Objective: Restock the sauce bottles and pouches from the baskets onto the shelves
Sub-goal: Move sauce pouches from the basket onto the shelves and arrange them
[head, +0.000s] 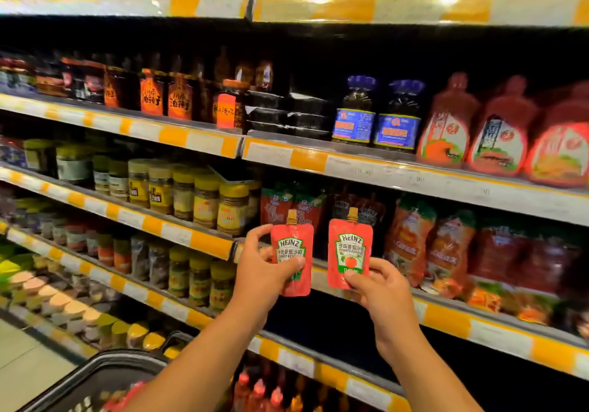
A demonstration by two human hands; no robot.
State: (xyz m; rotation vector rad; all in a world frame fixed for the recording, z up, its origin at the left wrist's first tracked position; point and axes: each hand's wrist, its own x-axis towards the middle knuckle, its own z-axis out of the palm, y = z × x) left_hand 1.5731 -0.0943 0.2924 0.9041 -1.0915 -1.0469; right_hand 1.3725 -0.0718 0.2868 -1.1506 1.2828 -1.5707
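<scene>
I hold two red Heinz ketchup pouches with gold spouts upright in front of the shelves. My left hand (264,268) grips the left pouch (292,239) around its middle, thumb across the label. My right hand (379,287) pinches the right pouch (350,246) by its lower right corner. Both pouches hover before the third shelf (446,313), where more red and dark Heinz pouches (360,212) stand behind them. A dark basket (105,376) sits at the bottom left, with red items partly visible inside.
Orange-and-white price strips edge every shelf. Yellow-lidded jars (204,201) fill the left of the pouch shelf. Orange sauce pouches (411,239) stand to the right. Red squeeze bottles (500,137) and blue-labelled jars (353,115) occupy the shelf above. Red-capped bottles (258,392) stand below.
</scene>
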